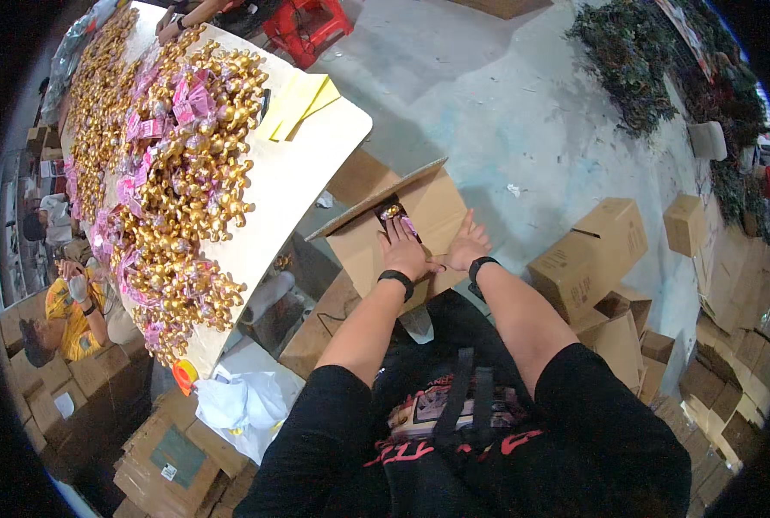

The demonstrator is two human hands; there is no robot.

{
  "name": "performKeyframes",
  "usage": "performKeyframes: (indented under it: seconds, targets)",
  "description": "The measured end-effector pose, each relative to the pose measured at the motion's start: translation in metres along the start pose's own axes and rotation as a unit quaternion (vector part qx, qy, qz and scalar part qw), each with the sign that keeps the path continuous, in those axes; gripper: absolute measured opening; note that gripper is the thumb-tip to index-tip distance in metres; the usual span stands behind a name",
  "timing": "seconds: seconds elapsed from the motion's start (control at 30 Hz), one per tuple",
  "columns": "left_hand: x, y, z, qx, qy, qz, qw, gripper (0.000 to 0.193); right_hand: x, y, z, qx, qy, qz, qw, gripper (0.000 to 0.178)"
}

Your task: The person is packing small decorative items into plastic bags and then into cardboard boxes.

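Evidently, a cardboard box (361, 249) is being steadied beside the desk (323, 173) by two flat hands. The left hand (405, 256) is being laid with fingers stretched over the gap between the flaps, while the right hand (469, 248) is being spread on the right-hand flap; nothing is being clamped by either. The flaps are probably being pressed so that they are not springing up. Gold trinkets (217, 173) are being carried in a heap on the desk, perhaps for easy reach. Most of the gold and pink contents (391, 211) are being hidden by flaps and fingers. Whether the thumbs are touching cannot be told, the box's support is being blocked from view, and a co-worker's arm (204, 12) is being cut off by the upper edge.
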State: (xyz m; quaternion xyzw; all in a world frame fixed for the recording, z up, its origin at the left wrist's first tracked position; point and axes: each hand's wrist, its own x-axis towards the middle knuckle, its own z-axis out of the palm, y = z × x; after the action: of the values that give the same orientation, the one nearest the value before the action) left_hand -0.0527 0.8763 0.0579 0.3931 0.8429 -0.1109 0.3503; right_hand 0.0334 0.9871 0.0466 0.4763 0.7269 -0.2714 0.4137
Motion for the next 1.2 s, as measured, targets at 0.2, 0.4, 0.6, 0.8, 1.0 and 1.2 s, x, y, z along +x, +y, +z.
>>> performKeyframes:
  seconds: [0.2,0.4,0.6,0.8,1.0,1.2]
  targets:
    - [-0.029,-0.007,-0.085,-0.26,0.222,0.171,0.924,0.053,0.031,0.026,0.008,0.065,0.01,0.071,0.995,0.156]
    - [-0.007,-0.121,-0.087,-0.084,0.228,0.015,0.97,0.083,0.013,-0.016,0.002,0.06,0.013,0.095,0.994,0.163]
    - [-0.017,-0.055,0.008,-0.104,0.018,0.007,0.994,0.152,0.028,-0.003,0.008,0.09,0.017,0.108,0.99,0.162]
    - [-0.014,-0.009,0.023,-0.091,-0.094,-0.096,0.987,0.166,0.017,-0.013,0.002,0.072,0.019,0.111,0.991,0.163]
    - [-0.015,-0.011,0.019,-0.123,-0.112,-0.081,0.983,0.158,-0.003,0.002,-0.007,0.099,0.032,0.025,0.994,0.152]
    - [0.024,-0.066,-0.009,-0.036,0.091,0.121,0.988,0.148,-0.01,0.014,0.055,0.134,0.173,-0.037,0.975,0.13]
